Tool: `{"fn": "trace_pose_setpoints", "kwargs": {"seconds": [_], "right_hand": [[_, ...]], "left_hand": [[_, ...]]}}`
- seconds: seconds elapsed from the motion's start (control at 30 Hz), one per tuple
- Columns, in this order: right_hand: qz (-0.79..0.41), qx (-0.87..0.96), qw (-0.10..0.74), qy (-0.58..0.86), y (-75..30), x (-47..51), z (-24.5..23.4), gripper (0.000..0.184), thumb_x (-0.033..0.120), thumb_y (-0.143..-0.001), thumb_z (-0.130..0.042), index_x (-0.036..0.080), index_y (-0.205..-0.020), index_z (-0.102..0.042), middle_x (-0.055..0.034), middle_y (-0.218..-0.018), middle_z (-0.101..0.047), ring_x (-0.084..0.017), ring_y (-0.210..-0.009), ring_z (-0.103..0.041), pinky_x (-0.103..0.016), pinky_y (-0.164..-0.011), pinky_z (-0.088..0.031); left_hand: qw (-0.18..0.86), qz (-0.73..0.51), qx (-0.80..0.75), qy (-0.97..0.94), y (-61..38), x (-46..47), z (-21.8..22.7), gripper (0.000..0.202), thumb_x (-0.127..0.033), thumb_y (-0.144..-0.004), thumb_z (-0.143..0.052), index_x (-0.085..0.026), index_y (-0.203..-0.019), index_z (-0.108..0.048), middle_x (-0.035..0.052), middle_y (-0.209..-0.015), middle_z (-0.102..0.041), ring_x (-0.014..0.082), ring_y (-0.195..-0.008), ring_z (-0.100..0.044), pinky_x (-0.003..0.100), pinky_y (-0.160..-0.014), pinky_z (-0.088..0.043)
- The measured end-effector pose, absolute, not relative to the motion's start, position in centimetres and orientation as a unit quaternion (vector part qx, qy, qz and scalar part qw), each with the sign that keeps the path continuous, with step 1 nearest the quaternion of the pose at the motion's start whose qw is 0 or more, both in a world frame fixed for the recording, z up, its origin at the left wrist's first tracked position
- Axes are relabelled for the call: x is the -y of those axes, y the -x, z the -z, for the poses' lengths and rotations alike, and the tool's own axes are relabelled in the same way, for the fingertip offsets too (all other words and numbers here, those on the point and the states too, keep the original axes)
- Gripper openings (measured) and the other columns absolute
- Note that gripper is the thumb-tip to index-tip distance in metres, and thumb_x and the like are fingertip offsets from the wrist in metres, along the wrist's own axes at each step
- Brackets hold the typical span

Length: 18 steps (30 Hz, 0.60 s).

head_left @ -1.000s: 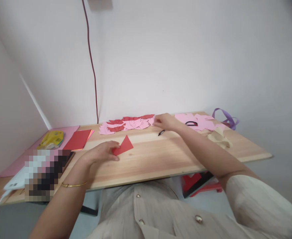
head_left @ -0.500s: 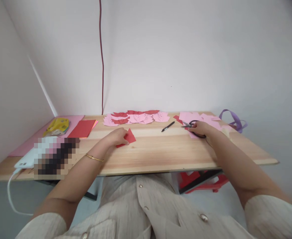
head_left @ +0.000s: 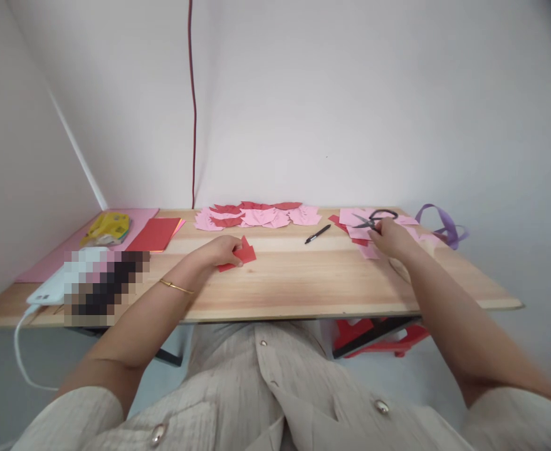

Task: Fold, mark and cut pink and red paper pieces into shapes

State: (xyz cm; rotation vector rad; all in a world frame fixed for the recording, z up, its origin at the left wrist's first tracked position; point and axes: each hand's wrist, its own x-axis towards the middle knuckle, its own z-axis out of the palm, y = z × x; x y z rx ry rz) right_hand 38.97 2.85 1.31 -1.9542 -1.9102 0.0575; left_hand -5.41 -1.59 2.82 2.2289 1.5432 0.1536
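Our left hand point(head_left: 225, 250), thumb and fingers pinched together, has hold of red paper piece point(head_left: 247, 254) on wooden table point(head_left: 294, 285), left of centre. Our right hand point(head_left: 394, 238), fingers curled in, grips black-handled scissors point(head_left: 372, 223) over pink paper scraps point(head_left: 351, 215), far right; blades parted. Black pen point(head_left: 318, 234) lies between hands. We see pink and red paper cutouts point(head_left: 258, 217) along far edge, red paper stack point(head_left: 153, 234) at left.

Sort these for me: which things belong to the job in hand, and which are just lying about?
Job in hand:
red piece, in the left hand
scissors, in the right hand
probably the cut pieces and red sheets

Seemingly just lying about:
pen
yellow packet
purple strap
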Motion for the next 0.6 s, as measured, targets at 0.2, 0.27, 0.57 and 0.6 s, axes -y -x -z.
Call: {"fn": "trace_pose_setpoints", "kwargs": {"seconds": [0.2,0.27,0.57,0.6], "right_hand": [[-0.072,0.834,0.257,0.484,-30.2,1.8,-3.5,0.029,0.028,-0.083,-0.053,0.019,-0.11,-0.05,-0.0103,-0.099,-0.066,-0.022,-0.085,-0.063,-0.03,-0.071,-0.046],[-0.098,0.877,0.211,0.421,-27.1,2.5,-3.0,0.031,0.026,-0.084,-0.052,0.019,-0.115,-0.051,-0.01,-0.1,-0.067,-0.023,-0.087,-0.063,-0.031,-0.073,-0.046],[-0.1,0.915,0.134,0.368,-19.7,1.9,-0.1,0.03,0.022,-0.087,-0.05,0.014,-0.115,-0.053,-0.0131,-0.107,-0.065,-0.024,-0.095,-0.061,-0.033,-0.08,-0.042],[-0.103,0.918,0.128,0.36,-19.4,1.9,-0.1,0.029,0.022,-0.087,-0.05,0.014,-0.115,-0.053,-0.0131,-0.106,-0.065,-0.024,-0.095,-0.06,-0.033,-0.08,-0.042]], "left_hand": [[0.226,-0.075,-0.552,-0.799,5.8,1.7,-2.3,0.032,-0.032,-0.057,-0.066,-0.02,-0.057,-0.036,-0.0053,-0.057,-0.035,0.0103,-0.055,-0.03,0.026,-0.053,-0.02],[0.227,-0.078,-0.549,-0.801,5.9,1.7,-2.2,0.032,-0.033,-0.058,-0.065,-0.02,-0.057,-0.036,-0.0052,-0.058,-0.035,0.0103,-0.056,-0.031,0.026,-0.053,-0.021],[0.234,-0.075,-0.542,-0.803,6.4,1.8,-1.9,0.032,-0.041,-0.058,-0.069,-0.018,-0.061,-0.048,-0.0046,-0.059,-0.042,0.0109,-0.057,-0.037,0.025,-0.054,-0.025],[0.228,-0.069,-0.545,-0.804,6.4,1.8,-1.9,0.032,-0.044,-0.06,-0.069,-0.017,-0.064,-0.051,-0.0042,-0.059,-0.044,0.0113,-0.057,-0.038,0.025,-0.054,-0.026]]}}
